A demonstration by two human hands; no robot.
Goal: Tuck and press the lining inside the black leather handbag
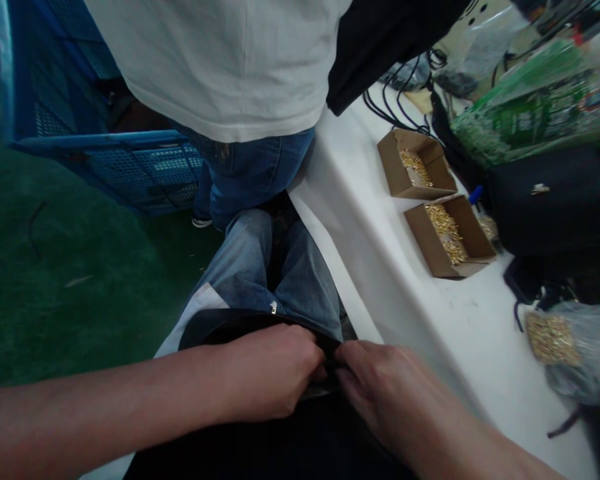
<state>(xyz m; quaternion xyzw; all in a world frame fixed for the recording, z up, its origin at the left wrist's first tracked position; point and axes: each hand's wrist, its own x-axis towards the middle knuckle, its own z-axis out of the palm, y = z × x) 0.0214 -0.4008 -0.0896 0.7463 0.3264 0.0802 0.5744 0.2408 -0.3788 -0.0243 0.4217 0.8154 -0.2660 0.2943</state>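
Observation:
A black bag-like item [260, 443] lies across my lap, with a small metal zipper pull [274, 307] at its upper edge. My left hand [280, 367] reaches inside its opening, fingers curled; what they grip is hidden. Beside it, at the right end of the opening, my right hand [373, 380] pinches the black edge between thumb and fingers. The two hands are close together.
A white table [430, 320] runs along my right, bearing two cardboard boxes [417, 230] [395, 167] of gold-coloured metal parts, a black bag [555, 207] and a green plastic package [540, 107]. Ahead stands a person in a white shirt [240, 60], beside a blue crate [140, 167].

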